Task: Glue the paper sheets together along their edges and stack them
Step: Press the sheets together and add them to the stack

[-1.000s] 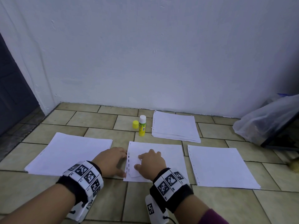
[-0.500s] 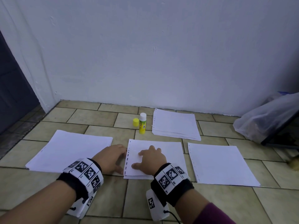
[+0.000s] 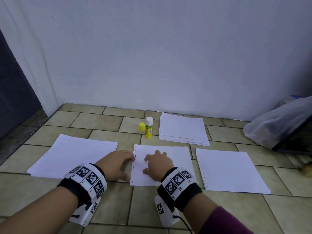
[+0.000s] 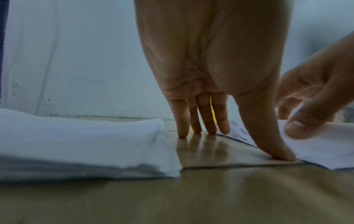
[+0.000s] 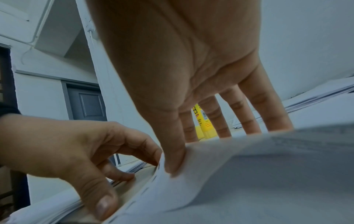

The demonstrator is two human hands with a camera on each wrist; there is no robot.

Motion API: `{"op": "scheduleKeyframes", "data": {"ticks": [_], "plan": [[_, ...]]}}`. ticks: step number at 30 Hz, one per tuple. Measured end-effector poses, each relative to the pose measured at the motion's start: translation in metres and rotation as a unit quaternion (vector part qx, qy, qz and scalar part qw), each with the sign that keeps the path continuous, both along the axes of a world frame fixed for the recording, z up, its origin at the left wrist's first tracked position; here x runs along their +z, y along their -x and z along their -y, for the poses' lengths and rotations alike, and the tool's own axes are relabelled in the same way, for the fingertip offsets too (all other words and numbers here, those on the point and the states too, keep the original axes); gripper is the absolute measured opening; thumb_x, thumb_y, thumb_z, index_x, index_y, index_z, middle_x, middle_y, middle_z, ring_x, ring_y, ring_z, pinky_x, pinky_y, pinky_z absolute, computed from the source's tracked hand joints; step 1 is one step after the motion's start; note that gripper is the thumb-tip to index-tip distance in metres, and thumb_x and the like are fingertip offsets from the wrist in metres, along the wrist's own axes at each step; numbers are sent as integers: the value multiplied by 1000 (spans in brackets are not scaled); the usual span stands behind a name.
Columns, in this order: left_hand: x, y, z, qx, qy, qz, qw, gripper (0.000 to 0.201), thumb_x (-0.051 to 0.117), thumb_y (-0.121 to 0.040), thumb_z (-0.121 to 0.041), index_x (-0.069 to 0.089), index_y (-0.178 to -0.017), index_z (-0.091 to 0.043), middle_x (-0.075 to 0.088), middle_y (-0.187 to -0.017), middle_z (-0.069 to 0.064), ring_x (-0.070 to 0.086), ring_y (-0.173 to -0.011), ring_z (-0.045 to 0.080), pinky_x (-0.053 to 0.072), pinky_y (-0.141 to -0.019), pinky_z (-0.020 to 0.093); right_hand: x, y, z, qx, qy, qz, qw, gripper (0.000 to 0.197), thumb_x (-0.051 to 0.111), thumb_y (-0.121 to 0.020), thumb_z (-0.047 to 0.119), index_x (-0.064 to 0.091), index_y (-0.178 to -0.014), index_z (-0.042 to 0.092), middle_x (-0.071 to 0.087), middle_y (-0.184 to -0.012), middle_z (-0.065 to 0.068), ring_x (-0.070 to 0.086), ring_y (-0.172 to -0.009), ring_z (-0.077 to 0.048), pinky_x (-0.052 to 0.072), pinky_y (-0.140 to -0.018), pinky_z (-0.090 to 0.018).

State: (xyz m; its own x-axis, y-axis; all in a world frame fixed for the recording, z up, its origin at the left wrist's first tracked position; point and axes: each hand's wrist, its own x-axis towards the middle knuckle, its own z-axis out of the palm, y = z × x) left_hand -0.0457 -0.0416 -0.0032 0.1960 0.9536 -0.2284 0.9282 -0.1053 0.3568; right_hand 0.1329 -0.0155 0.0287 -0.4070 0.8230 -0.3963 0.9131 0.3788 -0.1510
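Meeting white wall (image 3: 152, 56), tiled floor (image 3: 104, 125)

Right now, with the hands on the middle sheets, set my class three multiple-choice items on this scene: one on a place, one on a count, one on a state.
1. Where does the glue stick stand?
A. On the right-hand sheets
B. On the floor tiles, just left of the far paper stack
C. In the right hand

2. How many separate lots of paper lie on the floor?
A. Two
B. Four
C. Six

3. What state is the glue stick in?
A. Cap off, upright
B. Capped, lying flat
C. Cap off, lying flat

Answers:
1 B: it stands on a tile beside that stack.
2 B: the left sheets, the middle sheets, the right sheets and the far stack.
3 A: the yellow cap sits beside the upright tube.
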Motion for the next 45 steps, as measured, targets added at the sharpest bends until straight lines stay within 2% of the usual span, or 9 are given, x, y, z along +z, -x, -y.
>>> {"op": "scheduleKeyframes", "data": {"ticks": [3,7,25,39,45], "plan": [[-1,1,0,-14,5,2,1000,75,76,-73,-44,46,-139,-27,43,-139,-12,43,-125,8,36,-105,24,0,0,-1,6,1,5,1000,48,55,-93,39,47,-136,19,43,-132,-11,41,-123,-30,43,-94,-36],[-3,1,0,-26,2,-11,1000,76,73,-74,-50,45,-141,-26,41,-140,-13,42,-126,7,36,-106,26,0,2,1,8,1,10,1000,49,55,-93,38,47,-136,16,42,-132,-12,40,-123,-29,43,-95,-36],[-8,3,-2,-33,0,5,999,76,72,-73,-49,46,-140,-28,41,-142,-13,40,-128,6,36,-109,29,-2,-3,1,-10,15,-10,1000,54,57,-91,40,43,-139,19,38,-135,-11,34,-128,-29,41,-97,-38],[-1,0,1,-31,1,10,999,73,74,-74,-45,47,-140,-28,41,-142,-13,41,-128,6,34,-107,24,1,-6,0,-5,15,-17,1000,53,56,-91,39,43,-140,22,39,-134,-10,35,-128,-28,42,-97,-37],[1,0,1,-19,5,14,1000,70,76,-72,-43,50,-135,-28,43,-139,-14,42,-125,5,34,-105,21,2,-7,-2,-3,25,-16,1000,62,60,-87,47,40,-142,26,36,-137,-9,32,-130,-27,40,-99,-38]]}}
